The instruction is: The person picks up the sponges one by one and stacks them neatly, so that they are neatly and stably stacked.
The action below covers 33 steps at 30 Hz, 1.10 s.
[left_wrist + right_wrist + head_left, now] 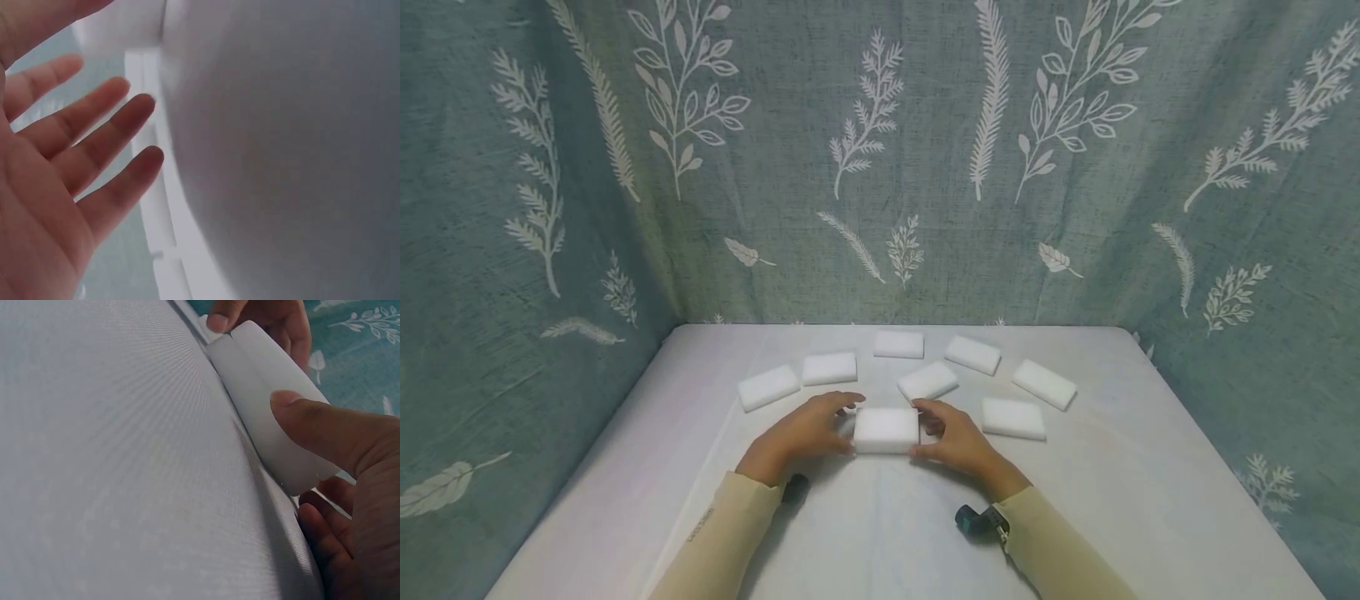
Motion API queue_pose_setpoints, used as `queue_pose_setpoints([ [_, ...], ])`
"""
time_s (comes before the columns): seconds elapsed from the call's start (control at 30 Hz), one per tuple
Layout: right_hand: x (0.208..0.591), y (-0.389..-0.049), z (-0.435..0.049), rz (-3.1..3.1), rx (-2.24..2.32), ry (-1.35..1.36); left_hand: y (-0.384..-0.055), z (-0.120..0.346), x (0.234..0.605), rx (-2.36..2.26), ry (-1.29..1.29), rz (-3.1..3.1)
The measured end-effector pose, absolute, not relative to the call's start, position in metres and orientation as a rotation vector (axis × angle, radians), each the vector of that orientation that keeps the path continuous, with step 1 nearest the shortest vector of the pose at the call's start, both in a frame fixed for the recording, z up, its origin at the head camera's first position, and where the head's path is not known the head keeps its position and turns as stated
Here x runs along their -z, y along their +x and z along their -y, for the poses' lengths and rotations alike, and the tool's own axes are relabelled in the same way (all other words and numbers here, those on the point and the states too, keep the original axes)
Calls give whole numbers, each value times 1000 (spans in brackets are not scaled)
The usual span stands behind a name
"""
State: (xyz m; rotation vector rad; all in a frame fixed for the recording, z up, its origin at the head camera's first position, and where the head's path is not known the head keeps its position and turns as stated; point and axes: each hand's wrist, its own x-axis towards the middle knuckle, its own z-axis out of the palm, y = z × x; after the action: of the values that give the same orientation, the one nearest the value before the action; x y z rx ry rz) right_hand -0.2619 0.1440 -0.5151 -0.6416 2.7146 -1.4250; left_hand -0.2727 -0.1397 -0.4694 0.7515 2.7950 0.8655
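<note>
A white rectangular sponge block (886,427) lies near the middle of the table, between both hands. It looks thicker than the others, and in the right wrist view a lengthwise line runs along its side, like two layers. My right hand (958,437) holds its right end, thumb (303,415) on the near face and fingers curled low behind the end. My left hand (808,429) is at the left end, thumb by the near corner. In the left wrist view the left hand's fingers (103,140) are spread and fairly straight, apart from the block's edge.
Several more white sponge blocks lie in a loose arc behind and beside the hands, among them one at the left (769,387), one just behind (928,381) and one at the right (1013,418). A leaf-patterned green curtain (790,250) surrounds the white table (880,533).
</note>
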Motion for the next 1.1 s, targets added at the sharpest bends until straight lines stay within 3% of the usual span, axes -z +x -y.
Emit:
queue_pose_setpoints([
  [0.4, 516, -261, -143, -2739, 1385, -659, -289, 204, 460, -1007, 423, -2873],
  [0.7, 511, -259, -143, -2754, 1398, -661, -291, 244, 459, -1184, 13, -2863],
  [1.1, 513, -259, -142, -2731, 1404, -646, -299, 266, 469, -1079, -126, -2903],
])
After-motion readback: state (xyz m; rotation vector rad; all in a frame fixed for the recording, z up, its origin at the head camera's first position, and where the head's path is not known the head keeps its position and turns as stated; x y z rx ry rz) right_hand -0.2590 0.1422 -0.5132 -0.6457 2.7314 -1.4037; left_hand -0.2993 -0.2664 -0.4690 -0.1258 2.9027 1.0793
